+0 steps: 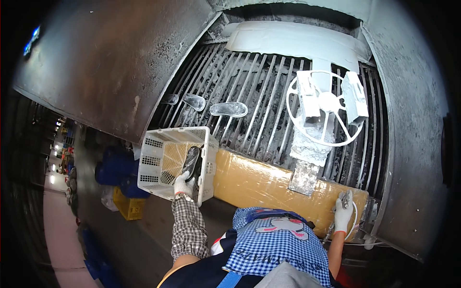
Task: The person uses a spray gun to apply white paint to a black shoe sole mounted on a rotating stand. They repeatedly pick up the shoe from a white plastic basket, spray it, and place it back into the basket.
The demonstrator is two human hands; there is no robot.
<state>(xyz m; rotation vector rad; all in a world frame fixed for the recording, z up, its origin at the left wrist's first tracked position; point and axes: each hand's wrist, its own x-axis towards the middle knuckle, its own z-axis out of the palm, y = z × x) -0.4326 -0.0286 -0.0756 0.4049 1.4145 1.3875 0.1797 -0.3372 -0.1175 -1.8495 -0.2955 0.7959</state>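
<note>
My left hand (185, 185), in a white glove, is closed on the lower end of a dark shoe sole (192, 162). The sole is inside a white plastic crate (208, 158), which tilts with its opening toward me. At the right end of a tape-covered brown cardboard panel (254, 178), my right hand (343, 216), also gloved, is wrapped around a grey metal spray gun (345, 196). A pale hose (355, 218) curves beside that hand. Three grey, white-dusted soles lie on the bars, one of them a long sole (229, 110), another a shorter sole (194, 102).
A white spoked wheel (330, 102) with two upright blocks stands over the metal grate (261, 103), right of centre. Metal side walls (110, 62) enclose the booth. Blue bundles and a yellow crate (128, 204) sit on the floor at left.
</note>
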